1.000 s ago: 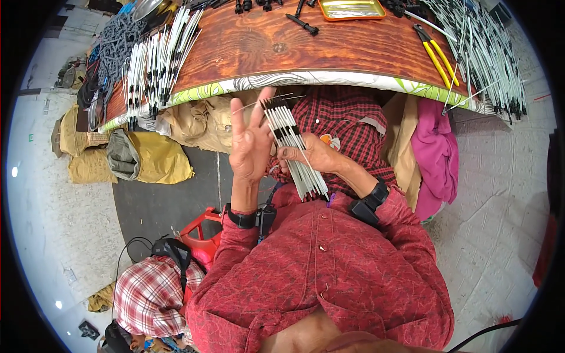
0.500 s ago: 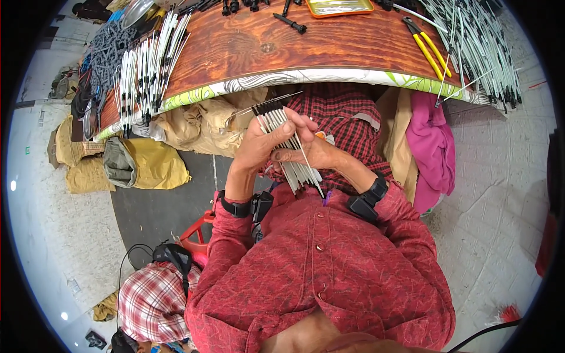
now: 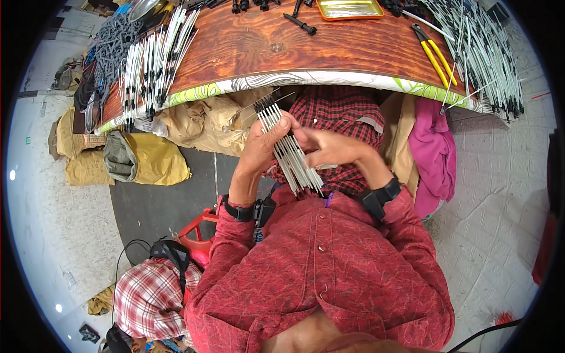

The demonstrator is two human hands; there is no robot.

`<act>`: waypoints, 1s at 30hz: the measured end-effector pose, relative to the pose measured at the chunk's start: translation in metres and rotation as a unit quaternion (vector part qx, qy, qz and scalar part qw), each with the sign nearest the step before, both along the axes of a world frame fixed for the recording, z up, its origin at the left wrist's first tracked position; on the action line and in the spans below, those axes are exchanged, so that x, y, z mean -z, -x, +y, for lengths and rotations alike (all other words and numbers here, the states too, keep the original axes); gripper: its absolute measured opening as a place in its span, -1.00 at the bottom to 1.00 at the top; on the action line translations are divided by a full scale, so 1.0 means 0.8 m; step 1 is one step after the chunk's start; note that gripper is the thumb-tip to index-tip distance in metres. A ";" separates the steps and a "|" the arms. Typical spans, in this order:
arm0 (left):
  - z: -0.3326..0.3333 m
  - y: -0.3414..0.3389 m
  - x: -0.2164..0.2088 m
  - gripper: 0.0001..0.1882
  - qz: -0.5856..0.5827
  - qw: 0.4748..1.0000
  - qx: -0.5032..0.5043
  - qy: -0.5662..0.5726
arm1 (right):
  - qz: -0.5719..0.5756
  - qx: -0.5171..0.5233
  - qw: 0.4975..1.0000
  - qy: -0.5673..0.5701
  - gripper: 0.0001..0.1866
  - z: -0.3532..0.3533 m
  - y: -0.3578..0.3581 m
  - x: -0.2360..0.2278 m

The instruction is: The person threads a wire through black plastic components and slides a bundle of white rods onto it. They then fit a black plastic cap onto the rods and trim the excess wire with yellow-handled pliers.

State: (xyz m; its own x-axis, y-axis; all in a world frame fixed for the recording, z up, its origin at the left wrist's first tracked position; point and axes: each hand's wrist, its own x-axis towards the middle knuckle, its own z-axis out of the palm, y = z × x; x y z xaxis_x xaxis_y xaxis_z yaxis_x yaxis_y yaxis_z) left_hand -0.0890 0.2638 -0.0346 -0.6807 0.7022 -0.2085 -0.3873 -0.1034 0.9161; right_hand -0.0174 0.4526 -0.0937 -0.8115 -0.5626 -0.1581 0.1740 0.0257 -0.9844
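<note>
My left hand [image 3: 264,141] is closed around a bundle of thin white rods with black ends [image 3: 287,154], its thumb lying across them. The rods slant in a flat row, the upper black tips above my hand and the lower ends close to my shirt front. My right hand [image 3: 336,147] is at the bundle's right side with its fingers bent in against the rods. Slight blur hides what, if anything, is between those fingers. Below both hands, checked red-and-black cloth [image 3: 338,112] covers my lap.
The wooden table [image 3: 235,50] ahead bears more white rods [image 3: 154,67] at left and a large heap of rods [image 3: 477,53] at right. Yellow-handled pliers [image 3: 434,56], black bolt-like parts [image 3: 300,25] and an orange-rimmed tray [image 3: 351,17] lie there too. A red stool [image 3: 197,232] stands at lower left.
My right hand has drawn a little to the right; its thumb no longer crosses the rods. My left hand keeps its hold, and more of the rods' length shows.
</note>
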 end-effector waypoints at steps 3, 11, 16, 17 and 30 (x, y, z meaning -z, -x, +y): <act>-0.005 0.002 0.003 -0.69 -0.008 1.000 0.008 -0.008 | 0.029 0.160 0.982 0.101 -0.47 0.027 0.001 -0.044; 0.011 -0.003 -0.004 -0.68 0.027 0.997 0.061 -0.024 | 0.122 0.307 0.944 0.010 -0.74 0.018 0.048 -0.101; 0.009 -0.009 -0.006 -0.67 0.005 0.999 0.043 -0.027 | 0.112 0.312 0.943 -0.013 -0.79 0.006 0.050 -0.094; 0.009 -0.010 -0.006 -0.67 -0.002 0.999 0.039 -0.034 | 0.128 0.331 0.935 -0.021 -0.79 0.005 0.051 -0.091; -0.044 0.037 -0.002 -0.74 -0.069 0.973 -0.037 -0.216 | 0.130 0.301 0.936 0.127 -0.52 0.011 0.044 -0.046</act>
